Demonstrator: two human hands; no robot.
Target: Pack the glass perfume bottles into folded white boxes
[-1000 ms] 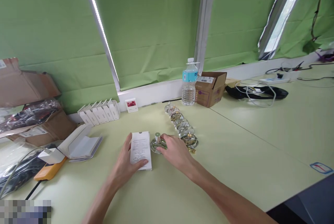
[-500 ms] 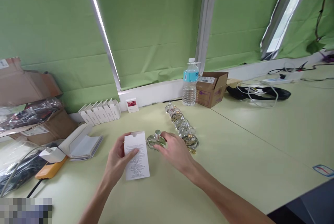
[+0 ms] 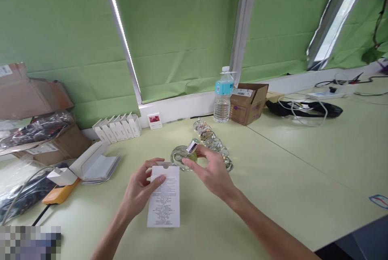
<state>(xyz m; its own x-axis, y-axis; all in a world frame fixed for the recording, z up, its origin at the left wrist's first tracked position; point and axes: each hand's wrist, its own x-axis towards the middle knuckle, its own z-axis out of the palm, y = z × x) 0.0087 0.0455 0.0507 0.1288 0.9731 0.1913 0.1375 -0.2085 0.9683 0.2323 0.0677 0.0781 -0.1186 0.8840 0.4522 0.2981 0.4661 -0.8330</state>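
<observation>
My left hand point(image 3: 142, 189) is closed on a small white carton point(image 3: 164, 199) with printed text on its near face. A notch shows at the carton's upper edge, and the fingers go behind it. My right hand point(image 3: 212, 171) grips a round glass perfume bottle point(image 3: 181, 156) with a silver cap point(image 3: 193, 145). The bottle is tilted, its cap towards the upper right, just beyond the carton's top edge and apart from it. Behind my right hand runs a row of several similar glass bottles point(image 3: 214, 143), partly hidden by the hand.
Several white cartons point(image 3: 117, 128) stand by the wall, near a small picture card point(image 3: 154, 120). A water bottle point(image 3: 222, 98) and a cardboard box point(image 3: 248, 104) are at the back. Opened white packaging point(image 3: 97, 165) and an orange device point(image 3: 60, 194) lie left; a black headset-like object point(image 3: 306, 108) lies right.
My right hand has lifted the perfume bottle and tipped it, swinging its cap to the right. The carton in my left hand has moved slightly right and nearer to me.
</observation>
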